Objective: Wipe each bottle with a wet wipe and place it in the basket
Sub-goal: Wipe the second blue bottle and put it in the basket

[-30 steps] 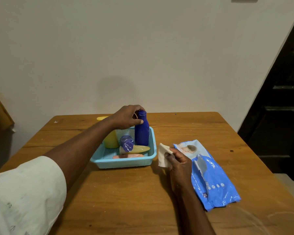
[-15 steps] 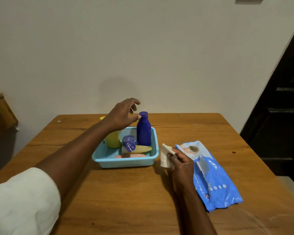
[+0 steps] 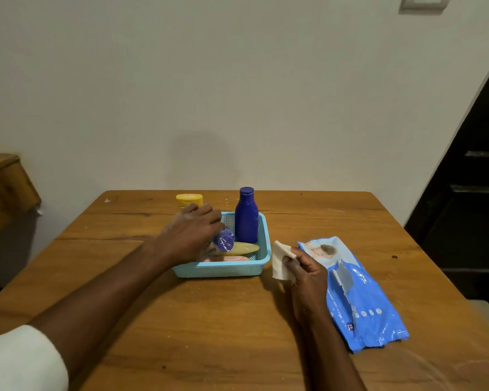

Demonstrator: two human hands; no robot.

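Hovering left hand (image 3: 191, 238) over basket (image 3: 220, 270)

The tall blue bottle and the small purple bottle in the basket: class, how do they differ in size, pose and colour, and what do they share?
Size: the tall blue bottle is clearly larger than the small purple bottle.
Pose: the tall blue bottle stands upright; the small purple bottle lies tilted, its end toward the camera.
Colour: the tall one is deep blue, the small one paler purple.
Contact: the left hand is at the small bottle, apart from the tall one.
Both sit inside the basket.
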